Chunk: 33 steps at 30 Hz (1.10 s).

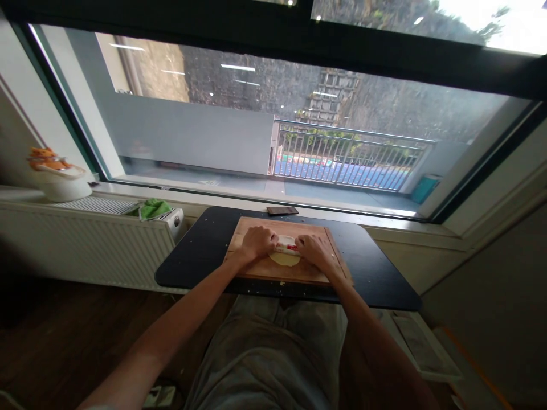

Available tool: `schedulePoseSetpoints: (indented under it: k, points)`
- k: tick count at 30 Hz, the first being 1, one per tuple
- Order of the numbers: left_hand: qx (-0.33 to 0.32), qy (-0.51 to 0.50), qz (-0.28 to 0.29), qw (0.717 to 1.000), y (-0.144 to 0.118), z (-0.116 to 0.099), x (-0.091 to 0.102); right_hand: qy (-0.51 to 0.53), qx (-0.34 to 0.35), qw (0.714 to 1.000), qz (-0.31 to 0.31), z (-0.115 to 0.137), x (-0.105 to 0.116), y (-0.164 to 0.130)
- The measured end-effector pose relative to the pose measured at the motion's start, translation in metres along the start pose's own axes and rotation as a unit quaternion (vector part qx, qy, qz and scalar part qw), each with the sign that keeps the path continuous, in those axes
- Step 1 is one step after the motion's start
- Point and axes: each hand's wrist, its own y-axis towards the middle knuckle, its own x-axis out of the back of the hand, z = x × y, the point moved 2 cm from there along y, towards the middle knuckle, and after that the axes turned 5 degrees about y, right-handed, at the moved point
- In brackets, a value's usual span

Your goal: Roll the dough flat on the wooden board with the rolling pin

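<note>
The fingers of the left hand curl down over one end of a pale, slim rolling pin with a red label, and the fingers of the right hand close over its other end, so both hands press on it from above. The pin lies crosswise on a flat round disc of pale yellow dough, which shows below and between the hands. The red label carries light marks, but they are too small to read. The dough rests near the middle of a rectangular brown wooden board, and the board sits on a black bench with rounded corners, speckled with pale crumbs. At the far edge of the bench lies a small dark flat slab, apart from the board. To the left, a white ribbed radiator stands under the window sill, with a crumpled green cloth on top and a white bowl holding an orange figure farther left. Beyond the large window runs a grey metal railing.
</note>
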Motion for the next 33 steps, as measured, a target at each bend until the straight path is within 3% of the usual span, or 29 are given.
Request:
schedulePoseSetpoints:
  k: [5, 12, 33]
  points:
    - [0.012, -0.004, 0.002, 1.000, 0.007, 0.000, -0.001, 0.047, -0.032, 0.997, -0.057, -0.006, -0.011, 0.015]
    - [0.025, -0.009, -0.004, 1.000, 0.014, 0.001, -0.002, 0.080, -0.040, 0.990, -0.106, -0.010, -0.010, 0.022]
    - [0.040, -0.011, -0.006, 0.999, 0.037, 0.004, -0.004, 0.078, -0.090, 0.981, -0.155, -0.019, -0.002, 0.044]
